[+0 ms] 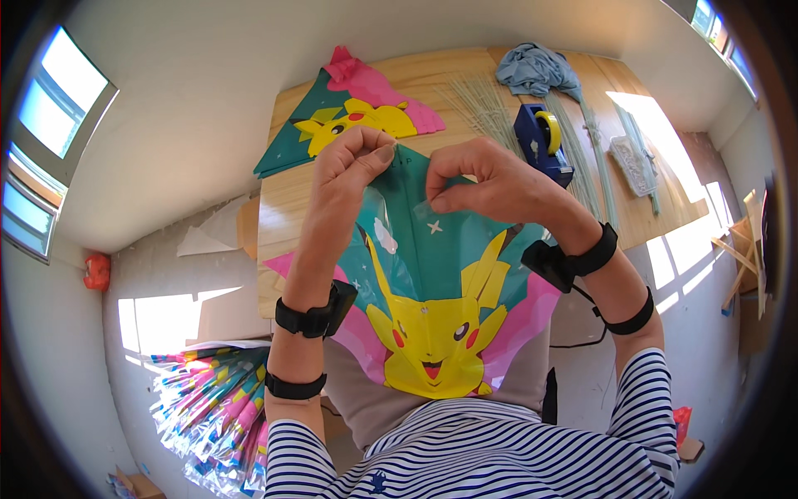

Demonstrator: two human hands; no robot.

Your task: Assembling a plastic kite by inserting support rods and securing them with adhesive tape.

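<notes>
A thin kite sheet (428, 333), green and pink with a yellow cartoon character, drapes from the table edge over my lap. My left hand (353, 162) pinches its pointed top corner between thumb and finger. To the right of that corner, my right hand (490, 179) is closed, thumb against fingers. A small clear strip that looks like tape (425, 209) shows at its fingertips, over the green part of the sheet. Beyond my right hand stands a blue tape dispenser (529, 137) with a yellow roll.
More kite sheets (382, 121) lie at the back left of the wooden table (287, 220). Thin rods (482, 104), a blue cloth (539, 71) and a clear plastic box (630, 164) occupy its far and right parts. Several wrapped colourful bundles (220, 407) sit at my lower left.
</notes>
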